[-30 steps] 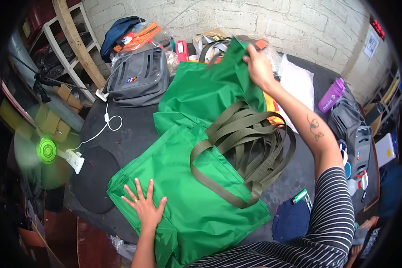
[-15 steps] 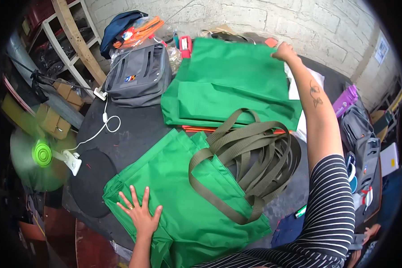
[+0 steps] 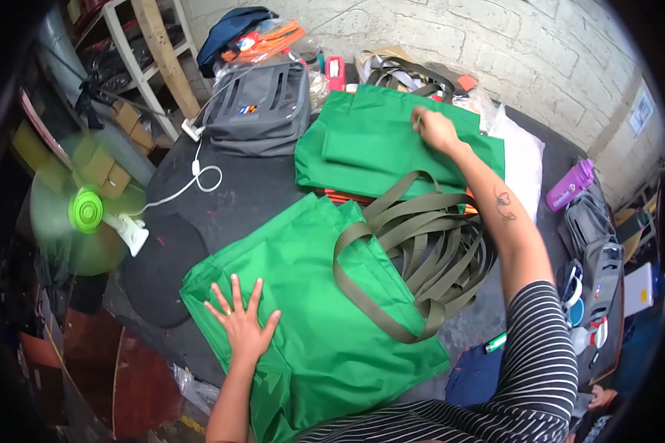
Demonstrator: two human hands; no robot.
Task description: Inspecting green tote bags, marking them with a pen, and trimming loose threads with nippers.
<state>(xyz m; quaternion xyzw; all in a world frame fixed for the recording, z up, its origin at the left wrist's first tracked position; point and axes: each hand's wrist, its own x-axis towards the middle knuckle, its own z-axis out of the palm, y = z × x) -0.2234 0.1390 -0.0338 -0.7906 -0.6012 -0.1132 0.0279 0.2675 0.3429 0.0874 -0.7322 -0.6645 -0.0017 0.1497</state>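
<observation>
A stack of green tote bags [image 3: 332, 325] lies on the table in front of me, with long olive webbing handles [image 3: 443, 258] looped over its right side. My left hand [image 3: 245, 325] rests open and flat on the stack's left part, fingers spread, a ring on one finger. Farther back lies a pile of green fabric [image 3: 377, 140], folded over, with orange material showing beneath its near edge. Over this pile is my right hand [image 3: 437, 131], its fingers curled and slightly blurred. Whether they grip any cloth is hidden.
A grey bag [image 3: 262, 111] stands at the back left, near a white cord. A green clip fan [image 3: 89, 210] spins at the left edge. White plastic [image 3: 521, 159] lies right of the far pile. A purple bottle [image 3: 571, 184] and grey pouches are on the right. Dark blue fabric [image 3: 473, 373] lies near right.
My right hand has come left and nearer from the far right corner of the green fabric. The fabric's raised far edge has dropped, uncovering things behind. My left hand stays flat on the stack.
</observation>
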